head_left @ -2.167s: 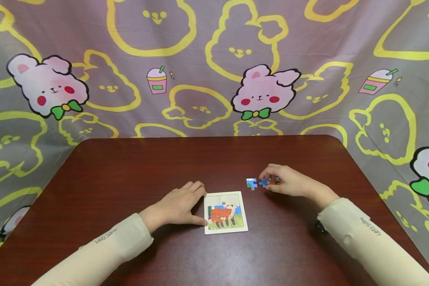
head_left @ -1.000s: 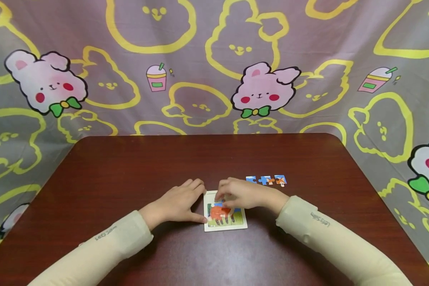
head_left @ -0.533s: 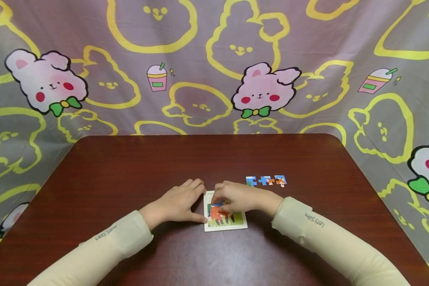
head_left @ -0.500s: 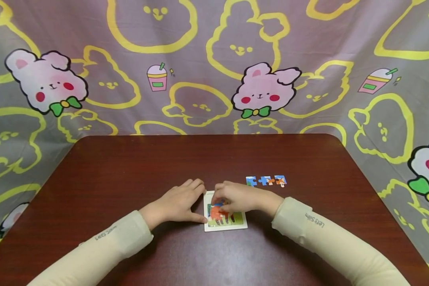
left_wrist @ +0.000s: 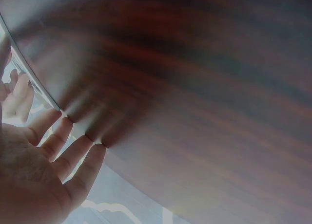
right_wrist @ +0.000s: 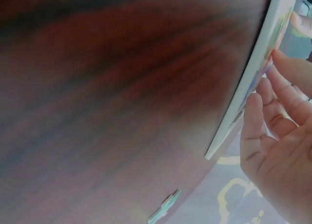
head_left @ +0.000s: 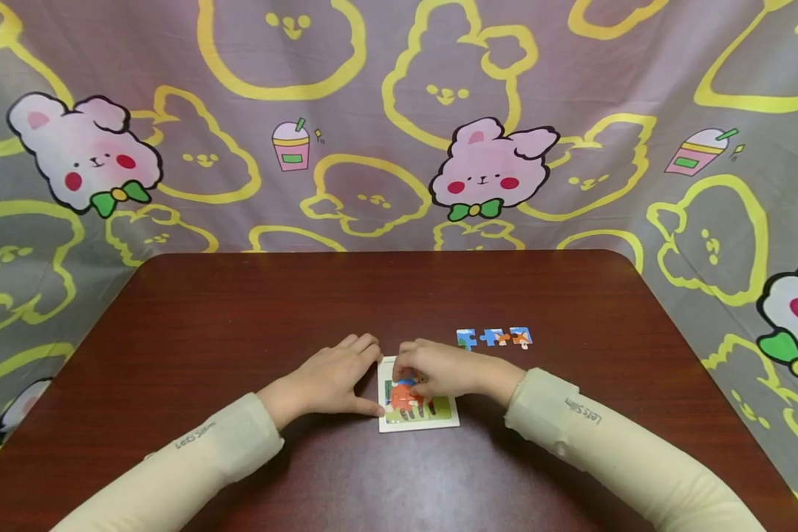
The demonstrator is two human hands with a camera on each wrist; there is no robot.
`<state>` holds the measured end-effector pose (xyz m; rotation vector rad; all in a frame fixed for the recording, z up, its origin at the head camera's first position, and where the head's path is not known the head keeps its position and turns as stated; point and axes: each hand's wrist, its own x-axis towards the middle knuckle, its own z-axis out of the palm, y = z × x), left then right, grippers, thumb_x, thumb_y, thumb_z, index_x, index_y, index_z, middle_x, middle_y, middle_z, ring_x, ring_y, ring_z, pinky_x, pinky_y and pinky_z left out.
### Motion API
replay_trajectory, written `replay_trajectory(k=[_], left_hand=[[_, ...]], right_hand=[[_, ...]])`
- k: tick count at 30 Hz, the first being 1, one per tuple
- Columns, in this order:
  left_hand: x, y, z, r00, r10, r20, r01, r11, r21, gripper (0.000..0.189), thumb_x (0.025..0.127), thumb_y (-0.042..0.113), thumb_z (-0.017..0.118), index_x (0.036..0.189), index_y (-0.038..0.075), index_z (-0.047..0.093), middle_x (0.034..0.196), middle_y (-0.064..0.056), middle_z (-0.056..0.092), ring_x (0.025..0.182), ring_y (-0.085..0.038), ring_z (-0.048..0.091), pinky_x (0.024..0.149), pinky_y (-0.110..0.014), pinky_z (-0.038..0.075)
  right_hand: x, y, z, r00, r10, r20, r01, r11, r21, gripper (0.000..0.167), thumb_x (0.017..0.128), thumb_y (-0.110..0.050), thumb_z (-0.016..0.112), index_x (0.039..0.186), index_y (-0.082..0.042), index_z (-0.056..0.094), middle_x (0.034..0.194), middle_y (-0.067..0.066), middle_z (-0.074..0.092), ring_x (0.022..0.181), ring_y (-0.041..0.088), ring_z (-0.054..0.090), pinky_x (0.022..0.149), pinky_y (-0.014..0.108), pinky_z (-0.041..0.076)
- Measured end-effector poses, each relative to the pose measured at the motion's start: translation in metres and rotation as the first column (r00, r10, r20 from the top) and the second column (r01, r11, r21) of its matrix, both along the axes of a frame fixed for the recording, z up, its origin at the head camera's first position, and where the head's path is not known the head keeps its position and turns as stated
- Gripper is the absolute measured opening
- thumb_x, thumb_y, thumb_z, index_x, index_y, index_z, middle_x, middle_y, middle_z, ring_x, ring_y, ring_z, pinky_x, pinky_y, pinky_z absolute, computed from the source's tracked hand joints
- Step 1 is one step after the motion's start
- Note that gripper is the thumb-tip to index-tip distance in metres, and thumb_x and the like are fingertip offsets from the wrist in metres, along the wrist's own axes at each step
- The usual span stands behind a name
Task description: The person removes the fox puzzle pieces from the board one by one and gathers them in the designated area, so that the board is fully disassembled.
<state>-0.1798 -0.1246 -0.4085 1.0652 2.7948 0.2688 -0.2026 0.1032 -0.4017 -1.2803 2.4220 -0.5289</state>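
Observation:
A square, white-framed jigsaw puzzle (head_left: 420, 425) lies on the table, showing an orange animal on green ground. My left hand (head_left: 326, 377) is spread at its left edge, thumb by the lower corner and fingertips by the upper one. In the left wrist view the fingertips of the left hand (left_wrist: 44, 160) rest on the tabletop. My right hand (head_left: 442, 367) bends over the puzzle's upper part, thumb and fingers pinching a puzzle piece, largely hidden, at its surface. In the right wrist view the right hand (right_wrist: 280, 117) has its fingertips against the puzzle's face.
Three loose jigsaw pieces lie in a row beyond the right hand: a blue one (head_left: 465, 338), a blue and orange one (head_left: 493, 337) and one with an orange animal's face (head_left: 522, 335). The dark wooden table (head_left: 273, 295) meets a patterned curtain (head_left: 372, 111) at the back.
My right hand has moved left from the loose pieces to the puzzle, shifting only slightly over the last second. The left hand stays at the puzzle's left edge.

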Motion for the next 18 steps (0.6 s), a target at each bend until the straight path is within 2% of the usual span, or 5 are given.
replay_trajectory(k=[18], left_hand=[[0.0007,0.0002,-0.0006,1.0,0.007,-0.005,-0.007,1.0,-0.011,0.074,0.075,0.066,0.075,0.123,0.013,0.056,0.126,0.0,0.051,0.109,-0.019,0.051,0.073,-0.035,0.052]], right_hand=[[-0.0002,0.0001,-0.0021,1.0,-0.008,-0.002,0.008,1.0,-0.018,0.022,0.085,-0.007,0.074,0.105,-0.014,0.067,0.098,-0.005,0.058,0.096,0.011,0.052,0.088,0.026,0.046]])
